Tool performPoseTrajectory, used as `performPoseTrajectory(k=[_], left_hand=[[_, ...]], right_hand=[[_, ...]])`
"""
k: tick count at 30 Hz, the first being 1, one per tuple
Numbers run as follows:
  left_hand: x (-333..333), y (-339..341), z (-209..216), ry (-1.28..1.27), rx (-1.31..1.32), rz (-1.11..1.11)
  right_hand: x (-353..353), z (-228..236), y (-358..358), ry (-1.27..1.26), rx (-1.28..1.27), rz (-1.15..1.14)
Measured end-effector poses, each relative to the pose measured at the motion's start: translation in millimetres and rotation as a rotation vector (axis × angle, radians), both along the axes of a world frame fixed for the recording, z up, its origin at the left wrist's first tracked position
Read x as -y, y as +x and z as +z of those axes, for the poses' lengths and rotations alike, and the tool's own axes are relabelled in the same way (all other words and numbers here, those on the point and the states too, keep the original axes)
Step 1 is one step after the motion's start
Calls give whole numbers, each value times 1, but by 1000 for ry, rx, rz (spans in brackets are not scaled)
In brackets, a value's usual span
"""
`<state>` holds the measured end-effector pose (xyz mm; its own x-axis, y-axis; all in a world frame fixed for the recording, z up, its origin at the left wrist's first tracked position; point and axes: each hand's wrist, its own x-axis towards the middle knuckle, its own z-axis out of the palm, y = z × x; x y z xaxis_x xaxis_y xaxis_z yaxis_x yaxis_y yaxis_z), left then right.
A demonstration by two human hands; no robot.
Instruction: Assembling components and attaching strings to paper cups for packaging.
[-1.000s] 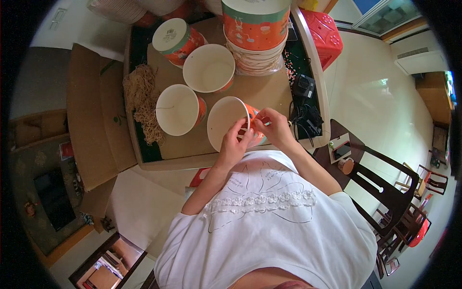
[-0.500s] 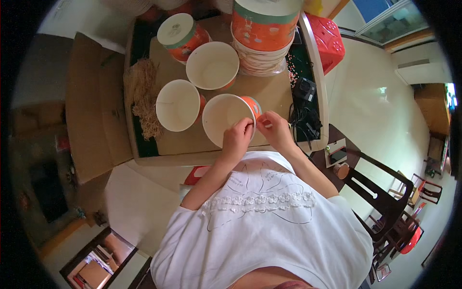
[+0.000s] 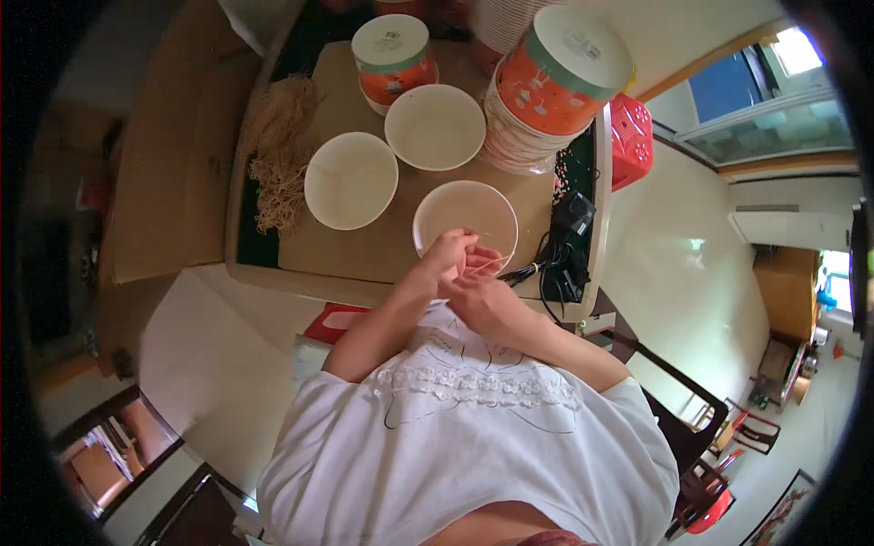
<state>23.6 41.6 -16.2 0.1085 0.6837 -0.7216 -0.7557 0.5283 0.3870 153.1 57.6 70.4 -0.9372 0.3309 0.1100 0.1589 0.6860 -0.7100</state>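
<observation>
My left hand (image 3: 452, 257) and my right hand (image 3: 496, 308) are close together in front of the near white paper tub (image 3: 464, 207). Both have their fingers curled in, with a thin pale string (image 3: 492, 265) between them. Part of the right fingers is hidden, and where the string's ends lie is hard to make out. The tub stands open side up just beyond my hands, its near rim partly covered by them. Behind it stand two more open tubs, one at the left (image 3: 351, 180) and one farther back (image 3: 435, 127).
Upside-down orange tubs with green bands form a small stack (image 3: 393, 59) at the back and a tall stack (image 3: 560, 82) at the back right. A bundle of tan string (image 3: 284, 150) lies left. Black cables with an adapter (image 3: 574, 214) lie right, by a red stool (image 3: 628, 141).
My hands have left the near tub's rim and come together closer to my body, the string now showing between them. The view has shifted and tilted, so the whole table appears moved.
</observation>
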Motion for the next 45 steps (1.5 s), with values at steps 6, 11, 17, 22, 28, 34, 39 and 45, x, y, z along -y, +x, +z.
performPoseTrajectory(k=[6,11,17,22,28,34,39,45], left_hand=[[10,-9,-35,125,63,-43],[2,3,-33,276,-251,30],[6,7,-27,483,-742,161],[20,4,-11,865,-1439,17],[18,10,-6,747,-1731,-302],[10,17,-10,629,-1869,-494],[19,0,-4,827,-1380,-97],[21,-3,-5,888,-1807,-264]], right_hand=[[-79,-4,-28,-71,324,-201],[-97,-36,-19,-4,451,-83],[-99,-48,-18,-37,276,-141],[-100,-42,-18,-324,190,-208],[-103,-44,-16,-339,182,-212],[-103,-49,-10,-279,168,-200],[-102,-48,-9,-318,104,-264],[-108,-58,-8,-339,121,-291]])
